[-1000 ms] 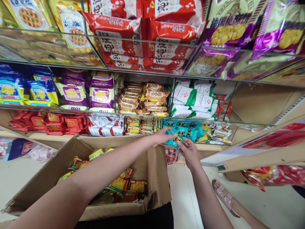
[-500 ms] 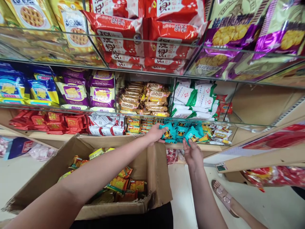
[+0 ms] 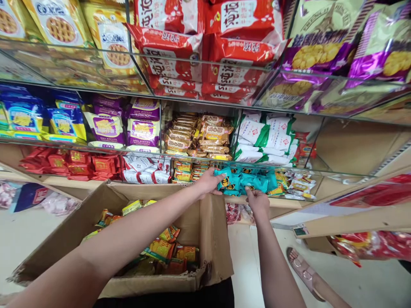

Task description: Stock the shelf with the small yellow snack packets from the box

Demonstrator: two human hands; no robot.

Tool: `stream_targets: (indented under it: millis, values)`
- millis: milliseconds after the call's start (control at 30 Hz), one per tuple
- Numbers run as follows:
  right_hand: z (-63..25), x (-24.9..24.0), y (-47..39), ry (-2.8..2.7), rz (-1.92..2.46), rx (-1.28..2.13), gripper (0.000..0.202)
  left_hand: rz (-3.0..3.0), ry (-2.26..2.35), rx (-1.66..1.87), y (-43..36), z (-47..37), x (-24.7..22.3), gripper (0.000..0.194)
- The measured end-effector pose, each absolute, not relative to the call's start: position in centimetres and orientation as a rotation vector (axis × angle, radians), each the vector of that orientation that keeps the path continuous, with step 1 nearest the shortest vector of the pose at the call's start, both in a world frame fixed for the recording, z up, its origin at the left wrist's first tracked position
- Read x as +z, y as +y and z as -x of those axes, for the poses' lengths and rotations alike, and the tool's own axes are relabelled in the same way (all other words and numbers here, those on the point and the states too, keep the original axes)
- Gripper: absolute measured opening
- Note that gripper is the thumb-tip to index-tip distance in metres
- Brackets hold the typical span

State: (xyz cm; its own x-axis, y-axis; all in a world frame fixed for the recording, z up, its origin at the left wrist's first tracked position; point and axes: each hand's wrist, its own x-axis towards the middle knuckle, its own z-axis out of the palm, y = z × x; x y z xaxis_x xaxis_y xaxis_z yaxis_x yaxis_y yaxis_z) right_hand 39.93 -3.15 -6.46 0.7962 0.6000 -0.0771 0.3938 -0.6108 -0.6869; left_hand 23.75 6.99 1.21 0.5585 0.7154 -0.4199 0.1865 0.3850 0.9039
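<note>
I have the left hand (image 3: 209, 181) pinching a teal snack packet (image 3: 226, 179); the right hand (image 3: 257, 202) touches another teal packet (image 3: 258, 183), though whether its fingers grip I can't tell.

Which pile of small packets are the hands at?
The teal pile, right of the small orange packets; its colour sets it apart from the other piles.

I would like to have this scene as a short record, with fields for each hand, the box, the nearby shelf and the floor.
Left hand: thumb on the teal packets, grip unclear
Right hand: thumb touching the teal packets, farther right
Box: open cardboard box, yellow and orange packets inside, left forearm across it
Shelf above: white-and-green packets
Floor: sandaled foot at right
</note>
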Motion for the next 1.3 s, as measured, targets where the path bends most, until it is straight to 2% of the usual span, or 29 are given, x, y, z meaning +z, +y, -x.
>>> stream_targets:
  millis: [200, 333, 400, 533, 733, 1000, 1100, 1200, 1300]
  values:
    - [-39.5, -6.5, -3.9, -0.639, 2.385, 0.166, 0.045, -1.125, 0.956, 0.385, 7.0, -23.9, 1.3, 0.021]
    - [-39.7, -7.1, -4.0, -0.791, 2.201, -0.207, 0.057, -1.106, 0.937, 0.373, 7.0, -23.8, 1.5, 0.018]
    - [-40.2, -7.3, -3.7, -0.966, 2.112, -0.281, 0.058, -1.096, 0.922, 0.373, 7.1, -23.8, 1.5, 0.019]
    - [-41.9, -7.7, -3.1, -1.089, 2.067, -0.150, 0.048, -1.049, 0.840, 0.402, 7.2, -23.6, 1.4, 0.025]
    - [-43.2, -9.0, -2.8, -0.869, 2.001, 0.097, 0.046, -0.996, 0.815, 0.408, 7.4, -23.6, 1.3, 0.021]
    - [-41.2, -7.5, -3.4, -1.028, 2.006, -0.283, 0.040, -1.099, 0.978, 0.458, 6.9, -25.0, 1.3, 0.019]
    - [-39.7, -6.8, -3.9, -0.997, 1.856, -0.155, 0.035, -1.156, 0.990, 0.545, 6.3, -26.9, 1.0, 0.020]
    - [-38.9, -6.5, -3.6, -1.005, 1.743, 0.026, 0.042, -1.211, 0.985, 0.597, 5.9, -29.6, 0.3, 0.018]
    - [-39.4, -6.5, -2.8, -0.958, 1.760, -0.037, 0.047, -1.247, 1.006, 0.620, 6.0, -32.2, -0.6, 0.016]
